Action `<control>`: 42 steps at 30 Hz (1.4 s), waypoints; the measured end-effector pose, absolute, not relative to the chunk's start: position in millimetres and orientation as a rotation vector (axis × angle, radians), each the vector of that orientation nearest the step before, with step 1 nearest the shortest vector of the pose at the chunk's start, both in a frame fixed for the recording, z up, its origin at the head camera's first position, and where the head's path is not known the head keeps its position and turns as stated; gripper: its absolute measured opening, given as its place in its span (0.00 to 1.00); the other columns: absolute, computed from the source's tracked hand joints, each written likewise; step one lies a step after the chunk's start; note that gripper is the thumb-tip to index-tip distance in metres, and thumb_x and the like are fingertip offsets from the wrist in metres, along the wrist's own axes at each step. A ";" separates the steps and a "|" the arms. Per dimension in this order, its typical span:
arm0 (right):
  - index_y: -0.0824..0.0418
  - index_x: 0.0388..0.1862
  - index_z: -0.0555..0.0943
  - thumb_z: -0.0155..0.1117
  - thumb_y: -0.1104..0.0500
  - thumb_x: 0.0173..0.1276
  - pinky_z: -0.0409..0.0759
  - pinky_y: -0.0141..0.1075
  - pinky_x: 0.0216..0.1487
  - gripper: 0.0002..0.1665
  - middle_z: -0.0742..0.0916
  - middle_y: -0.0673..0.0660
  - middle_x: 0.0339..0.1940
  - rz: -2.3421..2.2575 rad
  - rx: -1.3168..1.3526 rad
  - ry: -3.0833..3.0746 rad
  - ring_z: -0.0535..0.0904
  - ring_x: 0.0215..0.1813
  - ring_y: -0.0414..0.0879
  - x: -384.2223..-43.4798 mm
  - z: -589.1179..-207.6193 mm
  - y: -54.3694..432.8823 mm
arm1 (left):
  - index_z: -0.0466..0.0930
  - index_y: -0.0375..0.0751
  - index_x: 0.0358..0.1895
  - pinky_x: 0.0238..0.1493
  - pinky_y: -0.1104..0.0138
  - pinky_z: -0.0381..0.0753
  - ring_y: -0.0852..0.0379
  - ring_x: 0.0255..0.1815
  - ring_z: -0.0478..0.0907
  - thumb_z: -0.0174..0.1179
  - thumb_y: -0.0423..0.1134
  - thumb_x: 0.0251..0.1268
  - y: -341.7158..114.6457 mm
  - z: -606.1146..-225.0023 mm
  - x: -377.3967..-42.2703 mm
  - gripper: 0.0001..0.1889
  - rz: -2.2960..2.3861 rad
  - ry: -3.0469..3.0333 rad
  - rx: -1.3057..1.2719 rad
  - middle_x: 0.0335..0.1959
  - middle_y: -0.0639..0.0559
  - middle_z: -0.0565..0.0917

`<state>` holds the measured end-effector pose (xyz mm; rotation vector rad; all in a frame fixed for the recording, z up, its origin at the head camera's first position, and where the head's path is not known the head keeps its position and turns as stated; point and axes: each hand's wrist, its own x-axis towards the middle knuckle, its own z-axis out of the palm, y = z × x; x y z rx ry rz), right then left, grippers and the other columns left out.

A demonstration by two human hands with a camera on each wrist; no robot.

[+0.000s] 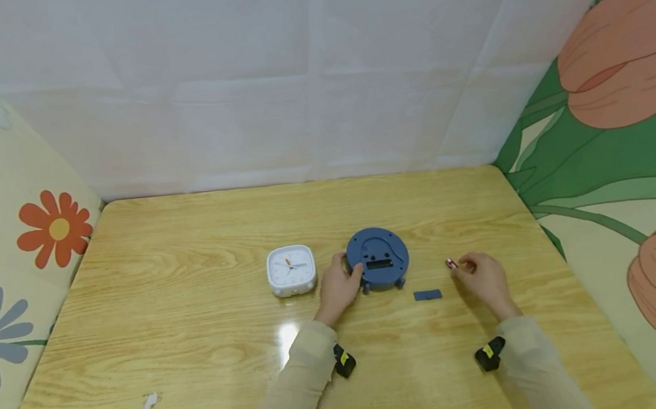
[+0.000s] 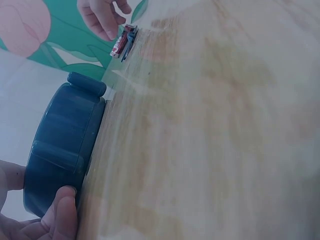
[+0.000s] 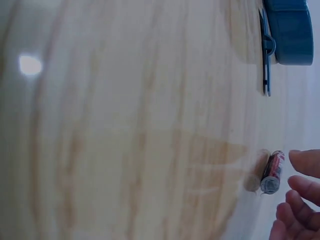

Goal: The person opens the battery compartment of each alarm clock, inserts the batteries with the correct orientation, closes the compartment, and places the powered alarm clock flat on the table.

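Note:
A round blue alarm clock (image 1: pixel 376 246) lies with its back up, and its battery compartment (image 1: pixel 379 264) shows dark and uncovered. My left hand (image 1: pixel 339 286) grips the clock's left side, the thumb over the edge and other fingers around the rim. The right hand (image 1: pixel 483 281) is beside a small red and silver battery (image 3: pixel 273 172) lying on the table. In the right wrist view a narrow gap separates its bent fingertips (image 3: pixel 300 182) from the battery. Between clock and battery lies the flat blue battery cover (image 1: pixel 427 294).
A white square alarm clock (image 1: pixel 291 270) stands left of my left hand, dial showing. A small whitish patch (image 1: pixel 151 401) marks the wooden table (image 1: pixel 214 376) at the front left. A white cloth (image 1: pixel 244 93) hangs behind; flower-printed panels flank both sides.

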<state>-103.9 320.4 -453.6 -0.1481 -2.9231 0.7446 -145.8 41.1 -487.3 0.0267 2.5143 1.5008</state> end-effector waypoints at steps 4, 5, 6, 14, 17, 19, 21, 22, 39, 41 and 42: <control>0.74 0.37 0.78 0.65 0.62 0.57 0.72 0.46 0.31 0.15 0.80 0.66 0.29 0.746 -0.155 -2.949 0.75 0.31 0.56 -103.4 -453.2 321.9 | 0.62 0.36 0.63 0.14 0.69 0.66 0.60 0.15 0.68 0.52 0.48 0.65 41.6 -487.3 -145.1 0.28 1.495 2.515 0.028 0.17 0.53 0.73; 0.74 0.37 0.78 0.65 0.62 0.57 0.72 0.46 0.31 0.16 0.80 0.66 0.30 0.743 -0.157 -2.959 0.75 0.31 0.56 -103.5 -453.1 322.4 | 0.62 0.36 0.63 0.15 0.69 0.66 0.60 0.15 0.68 0.52 0.48 0.65 41.7 -487.2 -144.9 0.28 1.496 2.514 0.028 0.17 0.53 0.73; 0.74 0.38 0.78 0.65 0.61 0.57 0.73 0.47 0.32 0.16 0.80 0.66 0.30 0.743 -0.158 -2.971 0.75 0.32 0.56 -103.5 -452.9 322.6 | 0.62 0.36 0.63 0.15 0.68 0.66 0.60 0.15 0.68 0.52 0.48 0.65 42.0 -487.1 -144.7 0.28 1.498 2.512 0.030 0.17 0.52 0.73; 0.69 0.30 0.80 0.66 0.62 0.55 0.71 0.42 0.29 0.09 0.81 0.60 0.26 0.732 -0.166 -3.051 0.75 0.29 0.51 -105.5 -456.7 326.2 | 0.62 0.36 0.63 0.15 0.69 0.66 0.60 0.15 0.68 0.52 0.48 0.65 42.6 -488.7 -143.5 0.28 1.489 2.510 0.021 0.18 0.53 0.74; 0.69 0.28 0.80 0.65 0.63 0.54 0.70 0.39 0.28 0.08 0.81 0.58 0.23 0.709 -0.148 -3.061 0.73 0.27 0.49 -106.3 -457.1 326.1 | 0.62 0.36 0.63 0.15 0.69 0.66 0.60 0.15 0.68 0.52 0.48 0.65 42.7 -489.3 -143.2 0.28 1.491 2.506 0.018 0.18 0.53 0.74; 0.69 0.28 0.80 0.65 0.63 0.55 0.69 0.38 0.27 0.08 0.81 0.57 0.23 0.698 -0.140 -3.071 0.72 0.26 0.48 -106.5 -456.8 325.7 | 0.62 0.36 0.63 0.15 0.69 0.66 0.60 0.15 0.68 0.52 0.48 0.65 42.8 -489.7 -143.2 0.28 1.492 2.504 0.018 0.18 0.53 0.74; 0.70 0.28 0.80 0.65 0.64 0.55 0.69 0.38 0.26 0.08 0.80 0.58 0.23 0.693 -0.136 -3.075 0.72 0.25 0.48 -106.5 -456.1 325.0 | 0.62 0.36 0.63 0.15 0.69 0.66 0.60 0.15 0.68 0.52 0.48 0.65 43.0 -490.1 -143.4 0.28 1.492 2.503 0.018 0.18 0.53 0.73; 0.71 0.29 0.80 0.65 0.64 0.55 0.68 0.38 0.26 0.08 0.80 0.58 0.23 0.691 -0.136 -3.075 0.72 0.25 0.48 -106.6 -456.1 324.8 | 0.62 0.36 0.63 0.15 0.69 0.66 0.60 0.15 0.68 0.52 0.48 0.65 43.1 -490.3 -143.5 0.28 1.493 2.503 0.019 0.18 0.53 0.73; 0.70 0.31 0.80 0.62 0.62 0.59 0.69 0.37 0.26 0.10 0.82 0.59 0.24 0.768 -0.098 -3.018 0.73 0.26 0.48 -111.2 -447.8 311.1 | 0.62 0.36 0.64 0.15 0.68 0.67 0.59 0.16 0.68 0.51 0.49 0.65 40.6 -487.0 -144.4 0.28 1.500 2.502 0.017 0.18 0.52 0.74; 0.71 0.32 0.80 0.62 0.63 0.59 0.69 0.37 0.26 0.09 0.82 0.59 0.24 0.777 -0.098 -3.015 0.73 0.26 0.48 -111.5 -445.5 308.5 | 0.62 0.36 0.63 0.16 0.68 0.67 0.59 0.16 0.68 0.51 0.49 0.65 40.3 -486.7 -144.8 0.28 1.501 2.504 0.016 0.18 0.52 0.74; 0.71 0.32 0.80 0.62 0.63 0.59 0.69 0.38 0.26 0.09 0.82 0.59 0.24 0.776 -0.095 -3.012 0.73 0.26 0.49 -111.5 -444.4 307.2 | 0.62 0.36 0.63 0.16 0.69 0.67 0.60 0.16 0.68 0.51 0.49 0.65 40.4 -486.4 -144.9 0.28 1.499 2.505 0.012 0.18 0.52 0.74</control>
